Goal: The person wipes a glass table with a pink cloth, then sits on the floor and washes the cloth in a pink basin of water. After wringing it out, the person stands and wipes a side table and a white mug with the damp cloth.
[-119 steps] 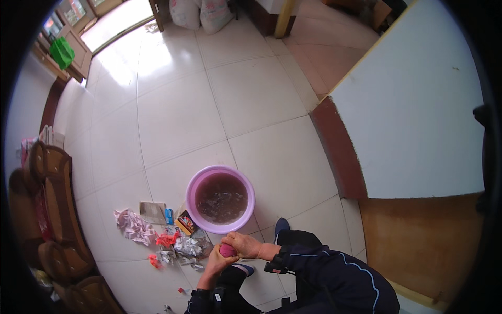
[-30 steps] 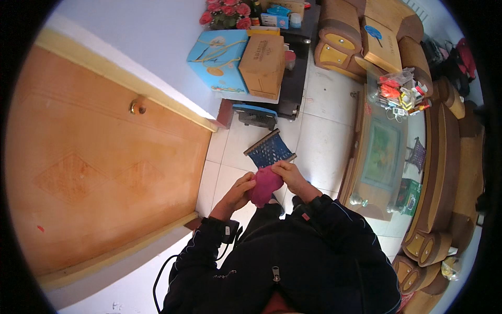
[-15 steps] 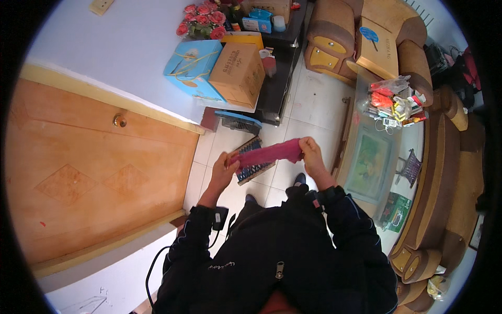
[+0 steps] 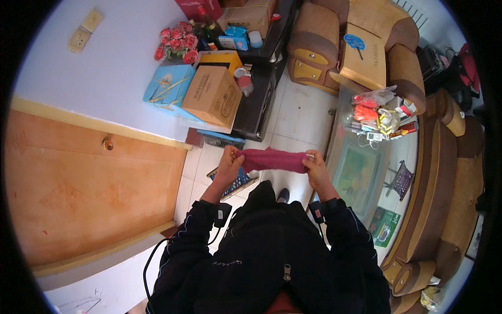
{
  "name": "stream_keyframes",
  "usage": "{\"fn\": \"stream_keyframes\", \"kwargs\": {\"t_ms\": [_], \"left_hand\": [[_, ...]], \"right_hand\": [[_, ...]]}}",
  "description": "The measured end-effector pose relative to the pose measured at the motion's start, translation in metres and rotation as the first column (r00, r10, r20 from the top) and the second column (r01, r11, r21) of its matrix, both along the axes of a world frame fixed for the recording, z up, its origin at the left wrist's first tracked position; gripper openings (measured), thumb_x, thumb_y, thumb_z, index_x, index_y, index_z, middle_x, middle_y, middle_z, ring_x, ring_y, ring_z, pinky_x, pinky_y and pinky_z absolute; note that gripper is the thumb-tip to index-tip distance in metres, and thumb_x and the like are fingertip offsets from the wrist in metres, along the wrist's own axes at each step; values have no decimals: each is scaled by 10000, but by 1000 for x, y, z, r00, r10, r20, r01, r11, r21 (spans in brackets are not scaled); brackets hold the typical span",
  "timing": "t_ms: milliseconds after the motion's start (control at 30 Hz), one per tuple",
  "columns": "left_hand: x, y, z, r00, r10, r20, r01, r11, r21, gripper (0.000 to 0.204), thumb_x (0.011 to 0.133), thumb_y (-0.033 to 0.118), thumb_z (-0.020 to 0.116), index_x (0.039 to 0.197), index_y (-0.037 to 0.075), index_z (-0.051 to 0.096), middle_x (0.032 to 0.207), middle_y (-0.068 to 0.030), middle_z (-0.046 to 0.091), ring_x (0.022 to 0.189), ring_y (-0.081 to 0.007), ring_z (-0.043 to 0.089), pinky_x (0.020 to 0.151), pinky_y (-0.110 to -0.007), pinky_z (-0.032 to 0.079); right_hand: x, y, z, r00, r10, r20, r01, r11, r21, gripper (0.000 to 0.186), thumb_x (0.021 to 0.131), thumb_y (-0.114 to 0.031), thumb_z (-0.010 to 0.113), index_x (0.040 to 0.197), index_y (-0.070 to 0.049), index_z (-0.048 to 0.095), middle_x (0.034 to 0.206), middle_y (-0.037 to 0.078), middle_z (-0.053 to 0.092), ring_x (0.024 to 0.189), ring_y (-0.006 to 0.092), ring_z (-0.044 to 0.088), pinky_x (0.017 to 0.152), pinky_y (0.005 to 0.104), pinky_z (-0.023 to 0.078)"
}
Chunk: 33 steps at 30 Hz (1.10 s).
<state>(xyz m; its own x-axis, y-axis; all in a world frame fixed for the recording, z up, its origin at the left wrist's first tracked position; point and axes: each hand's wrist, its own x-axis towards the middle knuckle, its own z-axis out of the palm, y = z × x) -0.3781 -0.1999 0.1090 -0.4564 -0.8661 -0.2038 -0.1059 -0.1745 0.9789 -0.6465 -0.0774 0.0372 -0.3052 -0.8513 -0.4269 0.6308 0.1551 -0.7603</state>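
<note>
A magenta cloth (image 4: 274,159) is stretched level between my two hands, folded into a long strip. My left hand (image 4: 228,166) pinches its left end, and my right hand (image 4: 316,170) grips the right end between thumb and fingers. Below the cloth, partly hidden by it and my left arm, a low folding stool (image 4: 238,184) with a dark blue woven top rests on the tiled floor. One of my dark shoes (image 4: 283,195) shows under the cloth.
A wooden door (image 4: 99,172) fills the left. Ahead stands a black cabinet (image 4: 256,99) bearing a cardboard box (image 4: 212,97), a blue gift box (image 4: 170,89) and pink flowers (image 4: 180,42). To the right are a glass-topped table (image 4: 361,162) with clutter and a brown sofa (image 4: 439,188).
My body has shifted forward, nearer the cabinet. The cloth has gone from slanted to nearly level and is spread wider, still held by both hands. One leg has lifted or stepped forward.
</note>
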Motion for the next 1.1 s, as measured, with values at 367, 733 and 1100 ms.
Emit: {"fn": "stream_keyframes", "kwargs": {"t_ms": [367,733,1100], "left_hand": [[-89,-53,7,978,-161,-130,189,952,240,135,932,112,515,1019,69,422,831,-12,535,677,-56,506,563,-200,415],[-191,-162,10,815,-572,-94,580,804,129,167,895,88,548,997,76,417,901,-24,497,830,-100,497,708,-253,426],[-204,-221,-13,718,-688,-104,695,709,119,172,883,71,578,965,60,427,917,-37,500,892,-127,517,804,-299,442]], "right_hand": [[-46,-39,-65,902,245,-355,-170,958,230,264,726,77,584,972,-18,574,893,112,637,749,179,628,697,303,518],[-84,-178,-62,977,-152,-149,198,904,378,262,848,-177,621,1072,-69,538,862,45,572,765,153,576,684,291,491],[-108,-309,24,101,-44,-994,-527,845,-91,322,752,-287,610,1005,-88,592,941,99,612,991,291,566,934,458,432]]}}
